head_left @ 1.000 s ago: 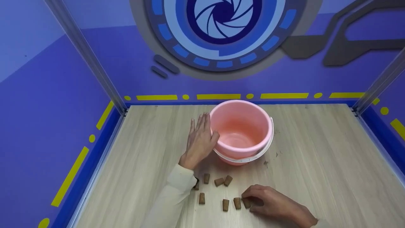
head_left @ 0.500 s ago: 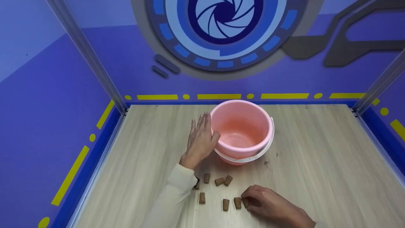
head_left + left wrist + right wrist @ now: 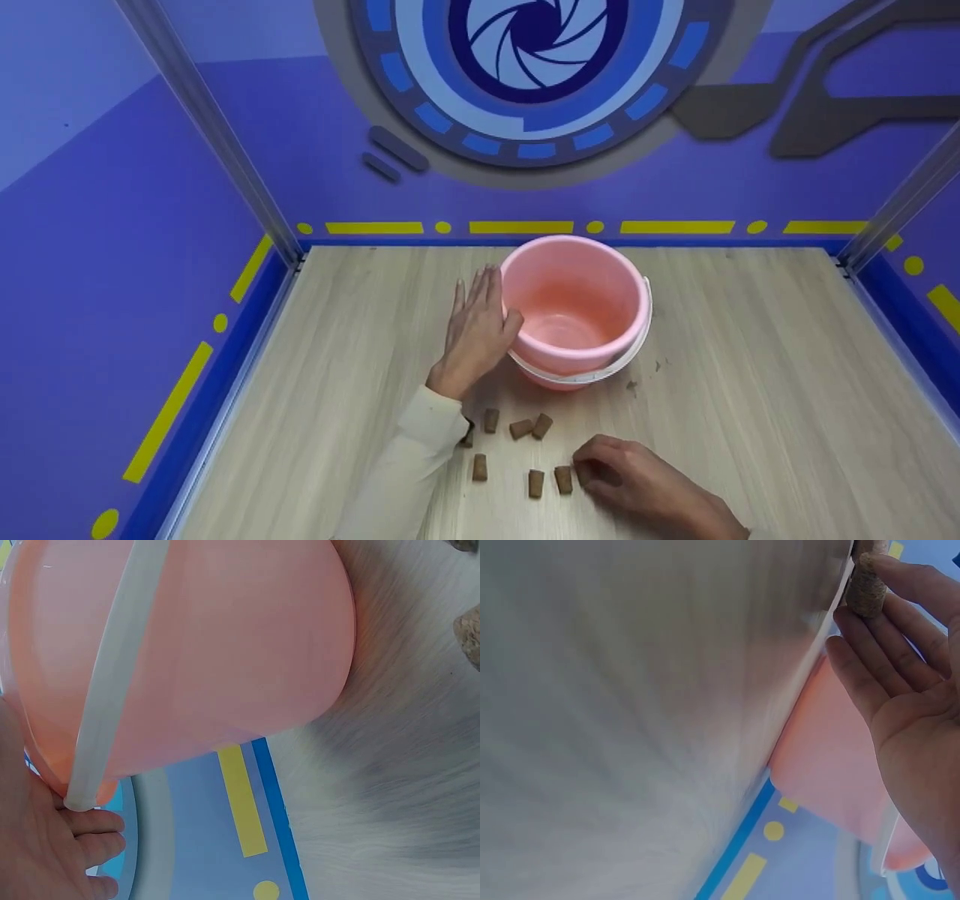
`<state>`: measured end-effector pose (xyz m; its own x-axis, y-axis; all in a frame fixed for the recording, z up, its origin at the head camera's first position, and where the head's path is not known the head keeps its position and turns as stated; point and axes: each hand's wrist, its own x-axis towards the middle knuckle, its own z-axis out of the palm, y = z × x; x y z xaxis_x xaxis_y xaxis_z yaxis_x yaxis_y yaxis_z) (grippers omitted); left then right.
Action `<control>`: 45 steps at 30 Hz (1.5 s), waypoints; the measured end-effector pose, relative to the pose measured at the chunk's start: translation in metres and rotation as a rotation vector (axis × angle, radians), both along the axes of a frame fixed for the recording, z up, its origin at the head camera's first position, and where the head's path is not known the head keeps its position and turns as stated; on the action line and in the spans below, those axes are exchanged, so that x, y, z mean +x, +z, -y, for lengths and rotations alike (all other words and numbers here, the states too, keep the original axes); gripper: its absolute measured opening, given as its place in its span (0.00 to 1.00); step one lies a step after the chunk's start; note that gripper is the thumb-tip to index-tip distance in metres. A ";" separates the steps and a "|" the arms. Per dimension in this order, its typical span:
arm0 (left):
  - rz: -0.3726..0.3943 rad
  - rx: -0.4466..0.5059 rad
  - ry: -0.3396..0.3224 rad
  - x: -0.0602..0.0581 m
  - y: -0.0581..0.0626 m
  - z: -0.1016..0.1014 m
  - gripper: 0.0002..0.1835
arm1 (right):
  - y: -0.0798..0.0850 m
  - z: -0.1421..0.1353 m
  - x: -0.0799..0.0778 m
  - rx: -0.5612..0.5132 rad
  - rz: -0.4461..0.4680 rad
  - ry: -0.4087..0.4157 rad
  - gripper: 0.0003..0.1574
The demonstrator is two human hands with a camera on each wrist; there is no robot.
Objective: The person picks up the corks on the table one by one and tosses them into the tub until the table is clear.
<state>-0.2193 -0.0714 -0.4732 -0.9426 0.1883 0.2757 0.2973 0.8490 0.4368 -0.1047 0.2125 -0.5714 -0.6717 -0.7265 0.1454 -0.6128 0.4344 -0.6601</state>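
Cork (image 3: 866, 594) mostly hidden, head view; R hand (image 3: 637, 478) pinches it, thumb to fingers. 2nd cork (image 3: 466, 442) part-covered by L sleeve (image 3: 424, 431). L hand (image 3: 476, 334), fingers approx. straight, touches bucket (image 3: 574, 296).

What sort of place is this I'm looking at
Probably a small purpose-built booth or workstation, rather than an ordinary room. Blue printed panels stand on three sides, metal posts run up the corners, and they enclose a wood-grain surface.
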 end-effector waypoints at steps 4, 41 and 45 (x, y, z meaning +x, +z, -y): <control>-0.003 -0.008 -0.003 -0.001 0.000 0.000 0.39 | 0.001 -0.001 0.000 0.015 0.028 -0.025 0.13; 0.001 0.031 -0.002 0.000 -0.001 -0.001 0.40 | 0.031 0.005 -0.009 -0.250 -0.359 -0.049 0.33; -0.002 0.020 0.000 0.000 -0.001 -0.001 0.40 | 0.038 0.006 -0.010 -0.249 -0.391 -0.081 0.33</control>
